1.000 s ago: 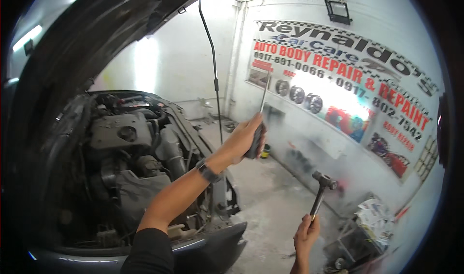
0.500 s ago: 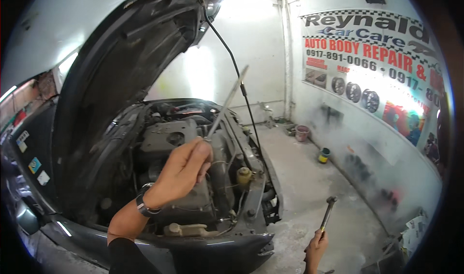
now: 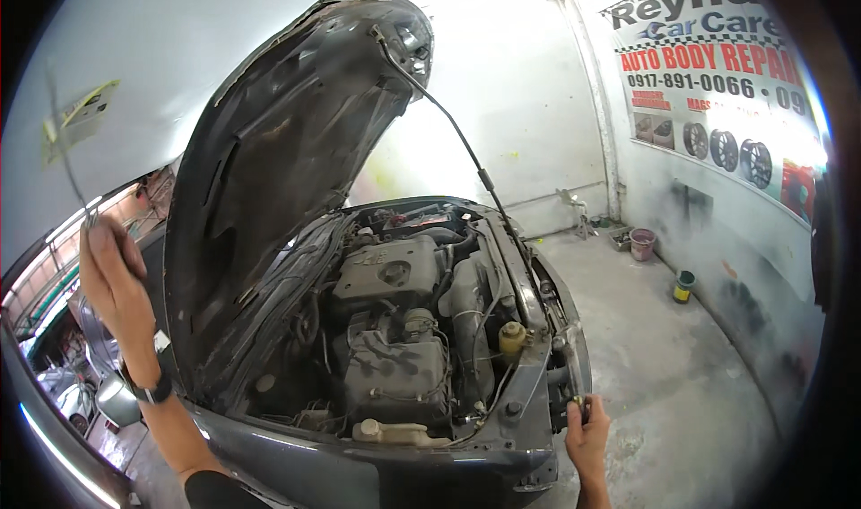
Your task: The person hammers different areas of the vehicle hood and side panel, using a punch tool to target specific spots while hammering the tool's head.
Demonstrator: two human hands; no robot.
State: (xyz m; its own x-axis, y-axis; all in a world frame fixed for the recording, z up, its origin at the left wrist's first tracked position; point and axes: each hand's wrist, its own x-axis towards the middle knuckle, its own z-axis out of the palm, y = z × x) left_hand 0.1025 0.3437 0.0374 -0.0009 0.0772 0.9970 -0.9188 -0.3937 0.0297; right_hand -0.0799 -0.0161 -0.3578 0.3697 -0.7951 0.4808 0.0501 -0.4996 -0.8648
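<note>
My left hand [image 3: 117, 271] is raised at the far left, closed round the lower end of a thin metal rod [image 3: 66, 159] that points upward. Low on the right, my right hand [image 3: 588, 435] grips a slim hand tool [image 3: 576, 370] with a small metal head, held upright by the car's front end. Its exact kind is hard to make out. Between my hands lies the open engine bay of a dark car, with a grey engine cover [image 3: 387, 271] and a yellowish capped reservoir [image 3: 512, 337]. Neither hand touches the engine.
The raised hood [image 3: 296, 123] rests on a thin prop rod [image 3: 448, 119]. A pinkish bucket [image 3: 642, 243] and a dark green can [image 3: 683, 286] stand along the right wall, below a printed banner [image 3: 717, 87]. Another dark car panel [image 3: 54, 437] borders the lower left.
My left hand has swung from over the engine to the far left, carrying the rod. My right hand has shifted slightly left and up with its tool. The view has turned left.
</note>
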